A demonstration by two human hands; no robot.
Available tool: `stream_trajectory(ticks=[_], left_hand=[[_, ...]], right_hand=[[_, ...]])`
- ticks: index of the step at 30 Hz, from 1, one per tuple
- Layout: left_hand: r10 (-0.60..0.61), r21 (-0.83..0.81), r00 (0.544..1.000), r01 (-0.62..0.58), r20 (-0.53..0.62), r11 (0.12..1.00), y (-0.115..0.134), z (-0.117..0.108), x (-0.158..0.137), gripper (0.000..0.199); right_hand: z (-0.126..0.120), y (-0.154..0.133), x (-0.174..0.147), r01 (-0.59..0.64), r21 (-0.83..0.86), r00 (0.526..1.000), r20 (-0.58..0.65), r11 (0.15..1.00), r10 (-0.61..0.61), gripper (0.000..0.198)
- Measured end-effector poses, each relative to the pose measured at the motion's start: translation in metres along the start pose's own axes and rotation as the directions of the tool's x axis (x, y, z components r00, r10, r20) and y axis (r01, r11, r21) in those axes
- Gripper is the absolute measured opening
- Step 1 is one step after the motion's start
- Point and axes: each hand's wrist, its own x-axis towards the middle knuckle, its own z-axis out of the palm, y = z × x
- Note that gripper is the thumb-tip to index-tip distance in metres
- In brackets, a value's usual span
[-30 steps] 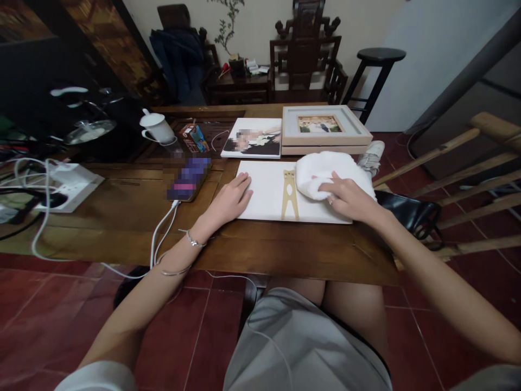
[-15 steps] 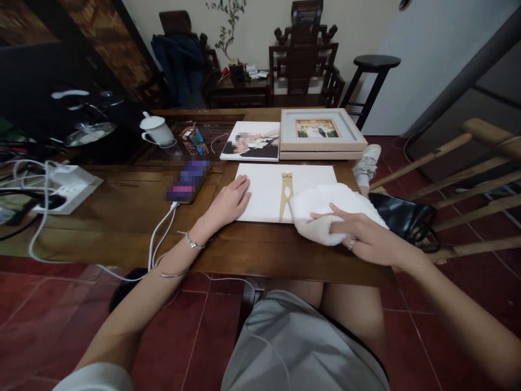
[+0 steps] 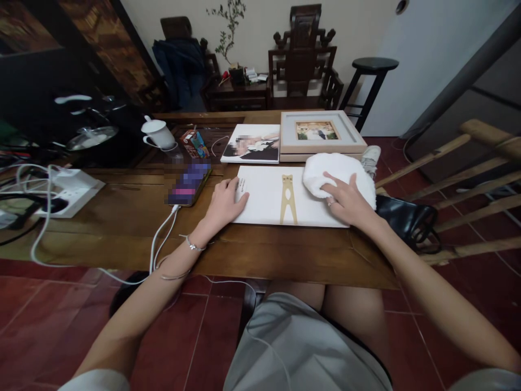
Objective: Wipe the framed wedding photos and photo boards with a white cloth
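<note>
A flat white panel (image 3: 262,203) with a tan, cat-headed stand leg (image 3: 287,190) on its face lies near the table's front edge. At its left end rests my left hand (image 3: 226,203), fingers bent at the edge and thumb spread apart over the surface. Small print shows beside those fingers. My right hand (image 3: 345,200) presses a fluffy white cloth (image 3: 325,165) onto the panel's right part, with some fingers tucked into its fabric. The cloth hides the panel's far right corner.
Behind the panel lie a photo print (image 3: 252,144) and a framed picture (image 3: 317,133). Leftward are a phone (image 3: 191,184) on a white cable, a small box (image 3: 194,144), a lidded cup (image 3: 158,134) and a power strip (image 3: 77,190). A black bag (image 3: 401,217) sits at right.
My right hand has pushed the cloth away from me toward the panel's far right, uncovering the stand leg's right prong. My left hand has shifted slightly left, its fingers more bent.
</note>
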Motion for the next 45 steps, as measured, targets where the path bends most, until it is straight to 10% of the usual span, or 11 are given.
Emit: stream_trajectory(ticks=[6,13,19,24,30,34,40,45], left_hand=[[-0.182,-0.433,0.983,0.164,0.002,0.886,0.004,-0.009,0.005,0.051],[-0.519,-0.903,0.852,0.275,0.069,0.331,0.005,-0.012,0.017,0.029],[-0.528,-0.978,0.827,0.209,0.192,-0.027,0.011,-0.027,0.018,0.015],[-0.503,-0.962,0.82,0.221,0.274,-0.163,0.013,-0.034,0.018,0.025],[-0.471,-0.933,0.823,0.186,0.319,-0.307,0.003,-0.028,0.02,0.031],[-0.428,-0.925,0.841,0.203,0.332,-0.321,-0.001,-0.03,0.018,0.033],[-0.395,-0.975,0.893,0.218,0.218,-0.046,0.012,-0.038,0.014,0.041],[-0.339,-0.964,0.907,0.267,0.252,-0.002,0.013,-0.033,0.015,0.029]], right_hand=[[0.0,-0.006,-0.03,0.012,0.021,0.998,0.067,1.0,-0.014,0.036],[0.002,-0.002,-0.033,0.039,0.08,0.999,0.023,0.996,-0.041,0.034],[-0.003,-0.046,-0.03,0.033,0.132,0.986,-0.166,0.991,-0.01,0.026],[0.001,-0.119,-0.015,0.285,-0.003,0.953,-0.111,0.959,-0.283,0.021],[0.02,-0.137,0.002,0.22,-0.279,0.911,-0.285,0.935,-0.299,0.015],[0.019,-0.13,0.001,0.225,-0.264,0.893,-0.33,0.938,-0.307,0.015],[-0.006,-0.121,-0.003,0.26,-0.056,0.929,-0.26,0.964,-0.265,0.023],[-0.017,-0.107,-0.005,0.113,0.109,0.924,-0.376,0.988,-0.064,0.018]])
